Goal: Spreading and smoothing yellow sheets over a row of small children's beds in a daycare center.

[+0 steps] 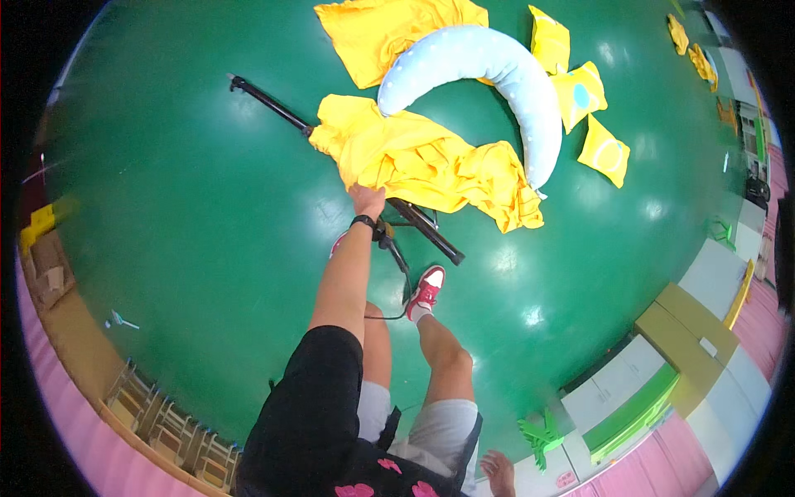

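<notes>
My left hand [367,201], with a dark band on its wrist, reaches down and grips the near edge of a crumpled yellow cloth [406,157]. The cloth lies bunched over a black folding stand [269,103]. One end of the stand sticks out at the far left of the cloth, and its legs show on the near side. The fingertips of my left hand are partly hidden against the fabric. Down by my right side hangs my right hand [498,474], holding nothing, fingers apart. A pale blue crescent cushion [472,50] touches the cloth on its far side.
Another yellow cloth [364,37] lies beyond the cushion. Several small yellow pillows, one a patterned pillow [580,95], lie to its right. A thin black cable [385,317] runs by my feet. Low cabinets [617,385] line the right; wooden racks [170,431] stand lower left.
</notes>
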